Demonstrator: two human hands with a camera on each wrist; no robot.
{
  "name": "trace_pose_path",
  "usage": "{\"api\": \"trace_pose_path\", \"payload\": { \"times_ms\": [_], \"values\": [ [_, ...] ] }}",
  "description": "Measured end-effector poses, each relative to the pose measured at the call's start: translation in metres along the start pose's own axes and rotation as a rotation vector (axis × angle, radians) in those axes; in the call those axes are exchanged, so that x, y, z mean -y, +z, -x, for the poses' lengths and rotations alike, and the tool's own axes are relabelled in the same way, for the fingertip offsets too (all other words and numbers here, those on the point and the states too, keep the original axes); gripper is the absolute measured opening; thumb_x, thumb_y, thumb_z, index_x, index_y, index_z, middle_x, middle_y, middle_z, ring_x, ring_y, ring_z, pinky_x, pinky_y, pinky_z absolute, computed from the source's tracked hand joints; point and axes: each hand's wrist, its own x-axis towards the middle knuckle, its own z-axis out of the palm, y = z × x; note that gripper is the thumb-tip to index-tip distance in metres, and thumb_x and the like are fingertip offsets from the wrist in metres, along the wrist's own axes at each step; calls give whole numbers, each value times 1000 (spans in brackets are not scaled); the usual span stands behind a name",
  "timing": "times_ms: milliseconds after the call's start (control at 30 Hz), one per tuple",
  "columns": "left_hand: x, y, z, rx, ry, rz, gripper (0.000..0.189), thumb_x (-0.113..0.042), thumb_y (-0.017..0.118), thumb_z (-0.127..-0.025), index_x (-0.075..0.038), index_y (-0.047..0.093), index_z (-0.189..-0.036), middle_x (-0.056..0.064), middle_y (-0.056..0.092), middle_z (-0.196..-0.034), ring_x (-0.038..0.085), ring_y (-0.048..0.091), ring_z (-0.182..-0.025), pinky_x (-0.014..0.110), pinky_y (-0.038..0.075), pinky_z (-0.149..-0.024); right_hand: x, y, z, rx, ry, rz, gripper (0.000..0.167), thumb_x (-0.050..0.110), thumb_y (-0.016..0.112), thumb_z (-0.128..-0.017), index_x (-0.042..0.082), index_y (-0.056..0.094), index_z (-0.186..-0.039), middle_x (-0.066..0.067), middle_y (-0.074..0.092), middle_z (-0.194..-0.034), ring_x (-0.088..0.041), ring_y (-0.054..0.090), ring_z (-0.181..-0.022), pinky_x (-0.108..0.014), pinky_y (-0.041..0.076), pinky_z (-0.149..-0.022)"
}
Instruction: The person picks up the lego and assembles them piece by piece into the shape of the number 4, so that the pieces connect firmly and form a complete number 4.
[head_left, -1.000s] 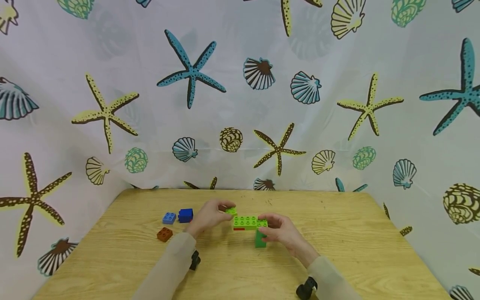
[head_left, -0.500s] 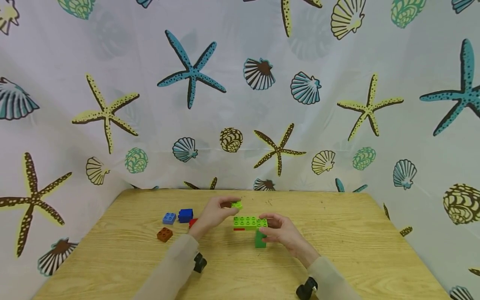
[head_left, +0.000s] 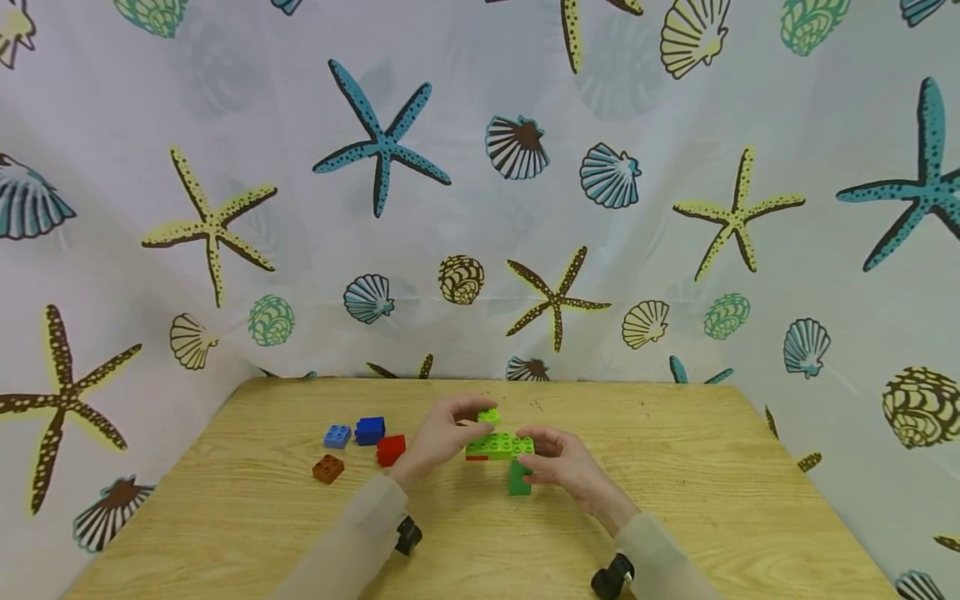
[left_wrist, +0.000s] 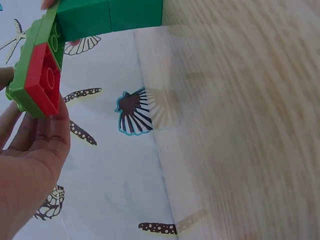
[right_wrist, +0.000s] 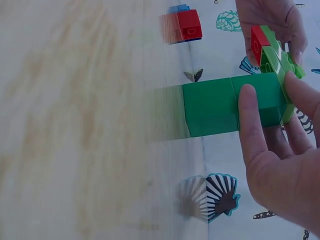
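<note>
Left hand (head_left: 441, 435) has its fingers pinching a lime brick (head_left: 489, 416) just over the lime bar (head_left: 491, 447); can't tell if they touch. Right hand (head_left: 573, 473) has its fingers gripping the green tower (head_left: 519, 480), upright under the bar's right end. Red brick (head_left: 391, 451) sits left.

Can read no text, label, brand, number or sign in any view: neither on the bricks (head_left: 498, 448) just below the centre of the head frame, nor on the printed cloth (head_left: 480, 225) filling its upper part.
</note>
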Motion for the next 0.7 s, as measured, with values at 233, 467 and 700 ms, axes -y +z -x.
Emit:
{"api": "trace_pose_path", "payload": {
  "times_ms": [233,467,700],
  "values": [
    [-7,8,0,30,52,-37,36,-18,72,-90,-16,67,-125,6,67,-123,20,61,-103,33,53,-88,-2,-3,0,39,15,-2,55,16,69,-92,5,49,-143,-20,51,-142,-18,62,-111,-38,57,-88],
    [-15,19,-3,103,145,-198,37,-22,73,-89,-10,67,-124,4,68,-121,19,63,-105,38,54,-89,-3,-3,0,70,-8,-10,59,12,67,-93,0,42,-146,-24,49,-143,-22,62,-113,-39,55,-91],
    [-20,25,-5,187,173,-301,34,-17,73,-89,-10,69,-122,2,70,-116,17,63,-101,31,55,-84,-2,-3,0,85,-14,-19,59,11,66,-93,0,42,-146,-22,54,-139,-22,64,-111,-39,55,-91]
  ]
}}
